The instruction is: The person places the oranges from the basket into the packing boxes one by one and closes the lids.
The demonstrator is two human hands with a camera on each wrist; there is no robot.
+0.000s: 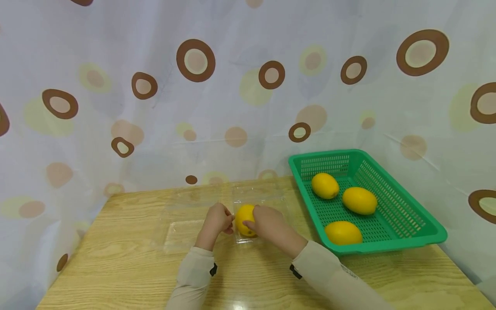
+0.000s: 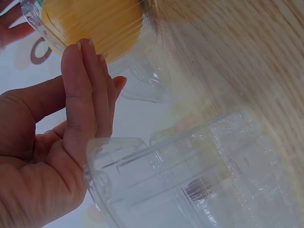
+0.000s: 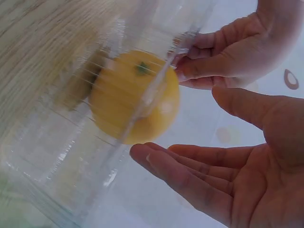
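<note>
Yellow fruit [image 1: 243,213] is seated in a clear container [image 1: 245,242] on the desk [image 1: 116,258], between both hands. By the right hand [image 1: 271,224] nothing appears to be gripped; its fingers are loosely extended beside the fruit. The container's rim is met by the left hand [image 1: 218,218], though whether it is pinched or merely touched cannot be told through the clear plastic. Placing seems to be the step in hand; next, the fruit should be left settled and the fingers drawn clear. Three similar fruits [image 1: 360,201] are held in a green basket [image 1: 387,246].
</note>
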